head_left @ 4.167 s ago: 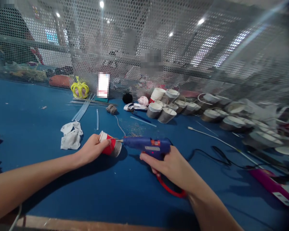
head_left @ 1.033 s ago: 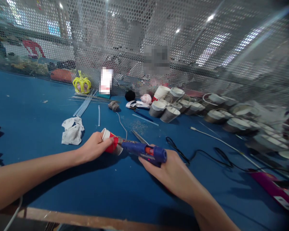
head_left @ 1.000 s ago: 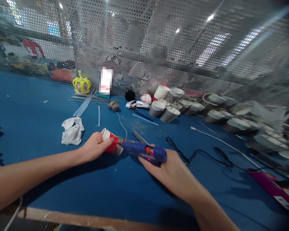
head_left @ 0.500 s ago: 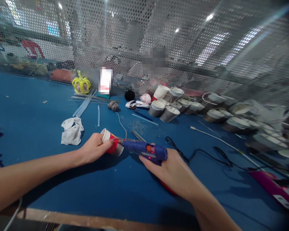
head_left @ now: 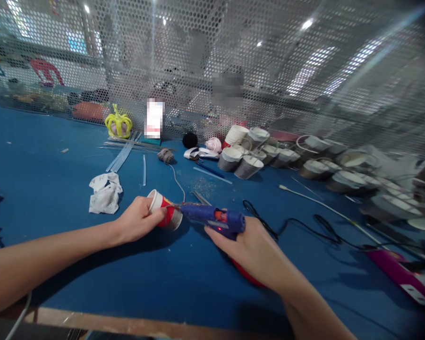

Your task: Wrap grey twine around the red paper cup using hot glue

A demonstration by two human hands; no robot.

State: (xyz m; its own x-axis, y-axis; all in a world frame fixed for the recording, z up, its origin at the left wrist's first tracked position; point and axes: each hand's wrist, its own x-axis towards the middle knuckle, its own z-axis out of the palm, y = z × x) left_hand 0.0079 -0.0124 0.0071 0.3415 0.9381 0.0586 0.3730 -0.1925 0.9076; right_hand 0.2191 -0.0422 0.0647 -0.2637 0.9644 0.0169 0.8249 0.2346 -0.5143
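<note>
My left hand (head_left: 139,219) is closed round a red and white paper cup (head_left: 169,218), tilted on its side with its mouth toward the upper left. Grey yarn covers the cup's base end. A blue hot glue gun (head_left: 212,218) sits in the grip of my right hand (head_left: 250,250), a small red light glowing on its body. Its nozzle is at the cup's side, close to my left thumb; whether it touches cannot be made out. From a small ball of grey yarn (head_left: 165,156) a strand runs down toward the cup. Scissors (head_left: 201,198) lie partly hidden behind the gun.
Several grey-wrapped cups (head_left: 248,167) crowd the back right. Clear glue sticks (head_left: 125,153) and crumpled white paper (head_left: 105,192) lie on the left. A black cord (head_left: 301,225) reaches toward a purple power strip (head_left: 398,271). Perforated metal mesh (head_left: 184,56) stands along the back.
The glue gun's nozzle has shifted slightly along the cup's side, and my right hand has moved a little. My left hand keeps its grip on the cup.
</note>
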